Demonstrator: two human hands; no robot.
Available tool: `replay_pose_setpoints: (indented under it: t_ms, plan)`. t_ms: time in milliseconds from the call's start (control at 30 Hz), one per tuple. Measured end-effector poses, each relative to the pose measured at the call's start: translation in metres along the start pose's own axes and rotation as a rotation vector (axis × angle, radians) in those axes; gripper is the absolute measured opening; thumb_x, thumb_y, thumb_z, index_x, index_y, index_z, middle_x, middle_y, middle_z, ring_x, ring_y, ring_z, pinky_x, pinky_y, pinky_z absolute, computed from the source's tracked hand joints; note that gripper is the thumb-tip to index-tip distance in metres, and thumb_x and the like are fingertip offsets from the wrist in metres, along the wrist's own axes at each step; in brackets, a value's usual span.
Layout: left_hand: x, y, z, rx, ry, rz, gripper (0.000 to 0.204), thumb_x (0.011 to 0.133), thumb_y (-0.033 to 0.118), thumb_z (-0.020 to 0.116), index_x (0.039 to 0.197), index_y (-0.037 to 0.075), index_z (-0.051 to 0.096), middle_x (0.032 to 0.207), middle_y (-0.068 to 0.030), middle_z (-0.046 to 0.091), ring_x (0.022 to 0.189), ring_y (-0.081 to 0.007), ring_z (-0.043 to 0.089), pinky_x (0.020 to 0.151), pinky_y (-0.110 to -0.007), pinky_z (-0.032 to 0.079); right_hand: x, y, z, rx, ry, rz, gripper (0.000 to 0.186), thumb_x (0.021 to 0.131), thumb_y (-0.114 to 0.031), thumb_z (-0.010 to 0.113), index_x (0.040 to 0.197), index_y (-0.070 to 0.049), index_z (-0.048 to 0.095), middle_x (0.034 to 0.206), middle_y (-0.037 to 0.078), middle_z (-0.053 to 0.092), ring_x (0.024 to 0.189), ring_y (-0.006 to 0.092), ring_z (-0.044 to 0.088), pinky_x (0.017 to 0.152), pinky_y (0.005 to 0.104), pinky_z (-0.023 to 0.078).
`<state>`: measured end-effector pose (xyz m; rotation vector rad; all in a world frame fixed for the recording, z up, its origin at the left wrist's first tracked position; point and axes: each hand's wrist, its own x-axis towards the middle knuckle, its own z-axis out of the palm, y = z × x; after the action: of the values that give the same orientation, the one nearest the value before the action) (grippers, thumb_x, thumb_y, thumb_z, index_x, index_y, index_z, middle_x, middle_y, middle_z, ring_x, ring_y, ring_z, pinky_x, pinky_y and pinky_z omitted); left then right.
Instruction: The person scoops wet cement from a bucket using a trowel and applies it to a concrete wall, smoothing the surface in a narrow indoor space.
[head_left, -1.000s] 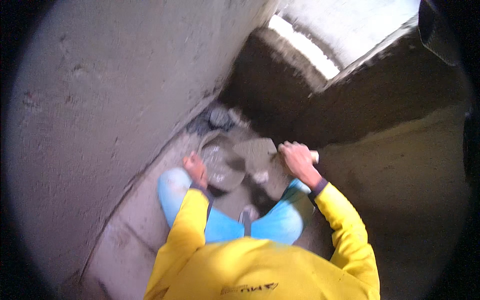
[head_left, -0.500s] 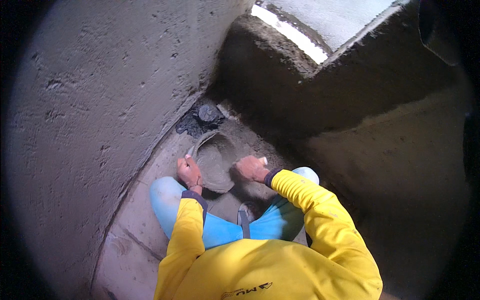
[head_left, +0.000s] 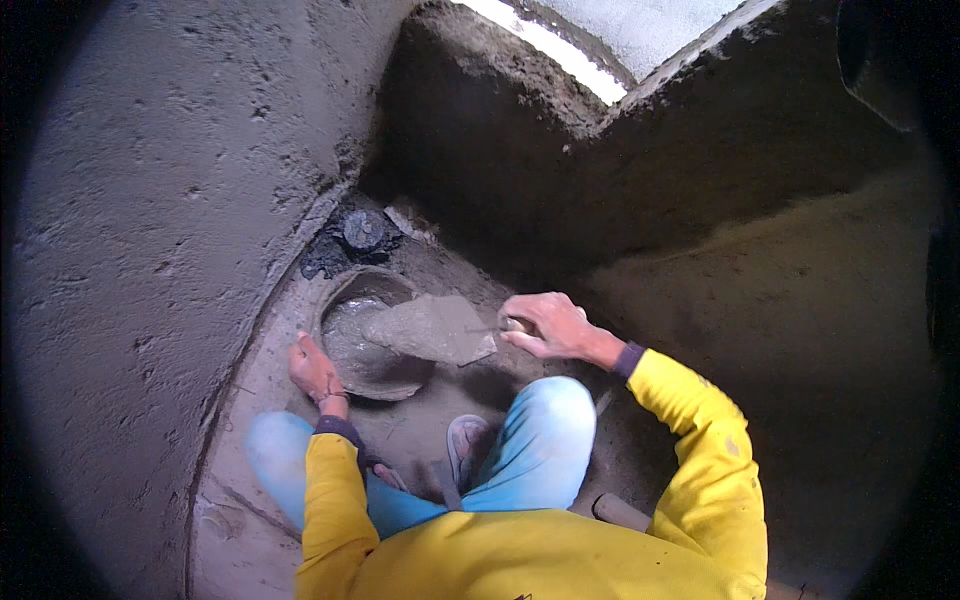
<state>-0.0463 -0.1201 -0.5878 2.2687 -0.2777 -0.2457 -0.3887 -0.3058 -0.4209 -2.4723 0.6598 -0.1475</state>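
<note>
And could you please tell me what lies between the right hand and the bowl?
In the head view, the trowel blade lies between the right hand and the bowl, its far end over the grey mix.

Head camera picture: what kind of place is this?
It looks like somewhere being built or repaired, perhaps a building site: there's a bowl of wet grey mix, a trowel in the right hand, and a rough, bare wall.
</note>
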Motion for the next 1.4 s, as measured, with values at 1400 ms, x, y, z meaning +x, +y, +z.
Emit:
replay_pose_setpoints:
  t_ms: [1400]
  plan:
    - [0.001,-0.031,-0.003,-0.130,0.096,-0.162,0.069,0.095,0.055,0.052,0.083,-0.011,0.067,0.074,-0.0266,0.065,0.067,-0.0360,0.059,0.070,-0.049,0.046,-0.118,0.228,0.096,-0.290,0.148,0.828,0.044,0.093,-0.030,0.060,0.126,0.000,0.062,0.120,0.027,0.066,0.112,0.0463,0.061,0.098,0.0497,0.049]
